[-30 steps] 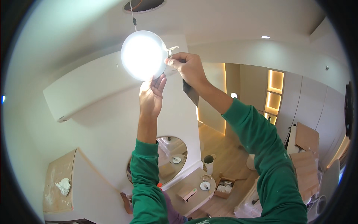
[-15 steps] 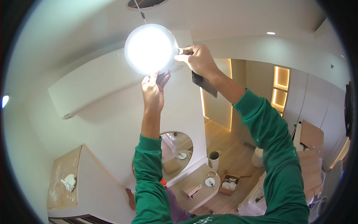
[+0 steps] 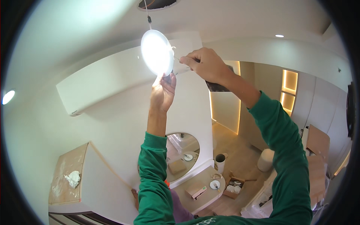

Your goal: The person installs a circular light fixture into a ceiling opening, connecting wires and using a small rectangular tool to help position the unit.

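Observation:
A lit round ceiling light [image 3: 156, 52] hangs tilted on a thin cable below a round ceiling hole [image 3: 157, 3]. My left hand [image 3: 164, 90] grips its lower rim, the thumb on the bright front and the fingers behind. A small clip [image 3: 173, 48] sticks out from the light's right edge. Just right of that edge, my right hand [image 3: 204, 63] is closed with its fingertips pinched, apart from the light. From under this hand juts a dark flat scraper-like blade [image 3: 218, 85]; its handle is hidden. A thin wire-like piece shows at the fingertips, too fine to make out.
A white wall air conditioner [image 3: 108, 75] runs behind the light. Below stand a cabinet [image 3: 69, 165] with a white lump on top, a round mirror [image 3: 183, 146], a low counter [image 3: 202, 180], an open cardboard box [image 3: 234, 185] and, at right, wrapped furniture [image 3: 315, 165].
The light has turned more edge-on to my view. My right hand has drawn off its right edge and to the right, while my left hand still holds the lower rim.

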A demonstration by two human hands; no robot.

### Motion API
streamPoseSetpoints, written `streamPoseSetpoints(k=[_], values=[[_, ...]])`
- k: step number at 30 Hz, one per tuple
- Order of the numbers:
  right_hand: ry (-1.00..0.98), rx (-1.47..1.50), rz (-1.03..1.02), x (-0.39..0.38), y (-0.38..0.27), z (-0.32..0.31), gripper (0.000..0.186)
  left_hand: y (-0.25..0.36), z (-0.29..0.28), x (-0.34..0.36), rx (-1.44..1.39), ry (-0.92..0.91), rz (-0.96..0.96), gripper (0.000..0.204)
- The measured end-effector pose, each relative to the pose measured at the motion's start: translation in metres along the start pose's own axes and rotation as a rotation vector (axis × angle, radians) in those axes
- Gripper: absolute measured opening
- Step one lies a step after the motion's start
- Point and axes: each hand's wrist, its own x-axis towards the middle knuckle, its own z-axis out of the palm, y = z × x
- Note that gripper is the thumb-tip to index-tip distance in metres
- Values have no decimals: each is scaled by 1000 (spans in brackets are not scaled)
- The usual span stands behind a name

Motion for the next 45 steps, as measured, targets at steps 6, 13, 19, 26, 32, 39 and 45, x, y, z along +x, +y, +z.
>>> streamPoseSetpoints(k=[6,13,19,26,32,39,45], values=[[-222,870,443,2,-5,-3,27,5,-2,3,-390,-215,-240,43],[220,-37,-233,-10,-24,16,24,8,3,3,-559,-235,-332,40],[318,-308,-421,6,-47,19,44,-1,29,-2,-385,-115,-192,27],[71,-222,-111,23,-72,15,47,-4,12,9,-453,-302,-259,28],[30,-382,-160,22,-81,9,42,-4,8,15,-453,-308,-242,29],[-61,-164,-33,32,-78,15,39,7,-17,26,-409,-335,-234,27],[-39,-44,48,38,-54,14,34,-2,3,17,-165,-78,-170,25]])
